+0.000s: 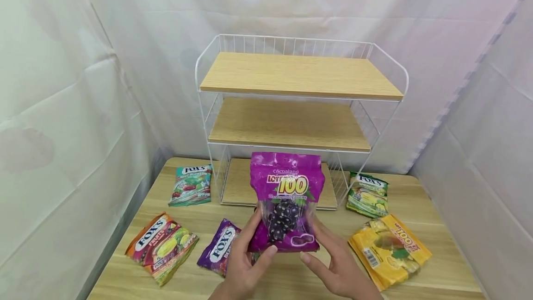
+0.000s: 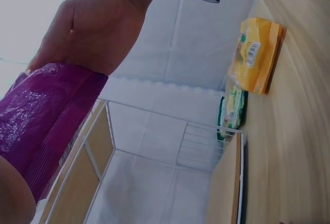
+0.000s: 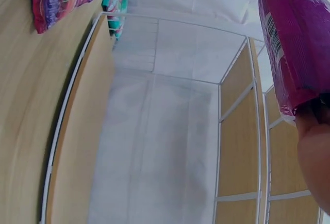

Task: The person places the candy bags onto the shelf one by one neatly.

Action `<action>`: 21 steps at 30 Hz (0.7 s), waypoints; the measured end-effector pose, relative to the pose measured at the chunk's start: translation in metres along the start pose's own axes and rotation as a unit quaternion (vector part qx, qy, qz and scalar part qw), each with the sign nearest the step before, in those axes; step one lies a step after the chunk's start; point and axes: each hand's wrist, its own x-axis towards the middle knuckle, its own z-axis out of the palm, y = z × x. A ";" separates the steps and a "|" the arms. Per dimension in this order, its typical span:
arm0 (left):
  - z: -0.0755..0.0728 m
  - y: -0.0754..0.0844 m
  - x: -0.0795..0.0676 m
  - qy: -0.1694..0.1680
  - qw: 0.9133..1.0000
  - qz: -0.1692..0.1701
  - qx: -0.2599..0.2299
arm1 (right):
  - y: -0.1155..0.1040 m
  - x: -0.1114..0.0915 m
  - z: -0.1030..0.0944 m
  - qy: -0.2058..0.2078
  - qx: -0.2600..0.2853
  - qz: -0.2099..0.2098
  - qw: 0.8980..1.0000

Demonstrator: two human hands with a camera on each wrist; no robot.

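A purple bag of Lot 100 blackcurrant gummies (image 1: 287,203) is held upright above the table, its printed front facing the head camera. My left hand (image 1: 249,256) grips its lower left side, thumb on the front. On the lower right side, my right hand (image 1: 338,263) holds it the same way. The fingers behind the bag are hidden in the head view. In the left wrist view the purple bag (image 2: 46,116) shows its crimped edge; in the right wrist view the bag (image 3: 301,44) appears at the upper right, with part of my right hand (image 3: 315,157) below.
Behind the bag stands a three-tier wire rack (image 1: 300,75) with wooden shelves. Fox's candy bags lie on the table: a teal one (image 1: 191,186), an orange-red one (image 1: 162,246), a purple one (image 1: 218,249) and a green one (image 1: 368,194). A yellow Lot 100 bag (image 1: 391,250) lies at right.
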 end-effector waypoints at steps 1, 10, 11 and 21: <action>0.000 0.001 0.002 -0.001 1.000 -0.001 -0.002 | 0.001 0.001 0.000 -0.001 0.000 -0.002 1.000; -0.002 0.008 0.012 -0.002 1.000 0.005 -0.009 | -0.013 0.019 -0.005 -0.007 -0.005 -0.018 1.000; -0.002 0.008 0.013 -0.003 1.000 0.005 -0.010 | -0.015 0.022 -0.007 -0.008 -0.007 -0.023 1.000; -0.007 0.016 0.026 0.000 1.000 -0.007 0.005 | -0.019 0.041 -0.011 -0.006 -0.022 -0.073 0.997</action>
